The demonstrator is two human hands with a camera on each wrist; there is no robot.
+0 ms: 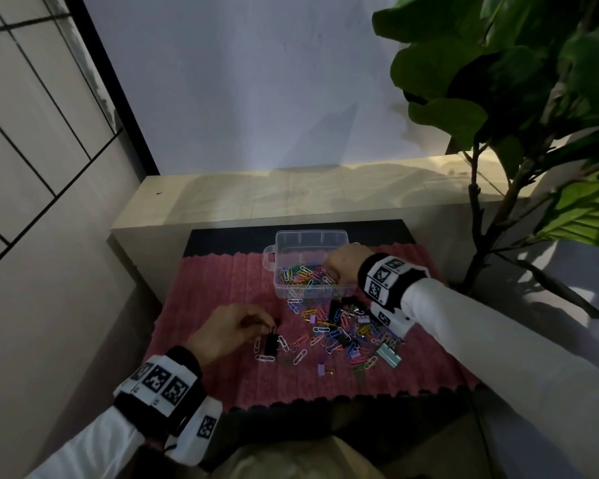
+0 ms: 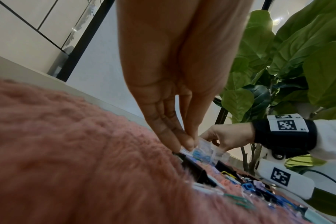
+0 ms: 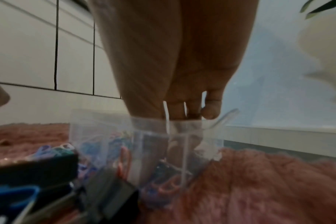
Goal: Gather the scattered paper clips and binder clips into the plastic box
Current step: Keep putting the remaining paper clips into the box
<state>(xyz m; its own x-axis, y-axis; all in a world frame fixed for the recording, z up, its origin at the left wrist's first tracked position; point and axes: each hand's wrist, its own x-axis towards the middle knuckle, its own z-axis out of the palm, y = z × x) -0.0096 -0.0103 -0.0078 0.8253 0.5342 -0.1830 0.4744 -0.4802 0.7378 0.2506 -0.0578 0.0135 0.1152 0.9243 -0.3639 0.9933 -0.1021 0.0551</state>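
A clear plastic box (image 1: 312,233) stands at the back of the pink mat (image 1: 215,281), part-filled with coloured paper clips (image 1: 303,273). My right hand (image 1: 329,271) reaches down into its right side. In the right wrist view the right hand (image 3: 182,116) has its fingertips blurred behind the box wall (image 3: 98,125), so its hold is unclear. My left hand (image 1: 272,323) pinches the wire handle of a black binder clip (image 1: 270,342) lying on the mat; the left wrist view shows the fingertips (image 2: 186,142) meeting on that clip (image 2: 197,169). Scattered clips (image 1: 339,330) lie in front of the box.
A teal binder clip (image 1: 388,355) and a small purple one (image 1: 320,369) lie near the front of the pile. A potted plant (image 1: 498,98) overhangs the right side. A low beige ledge (image 1: 291,195) and a wall stand behind the mat.
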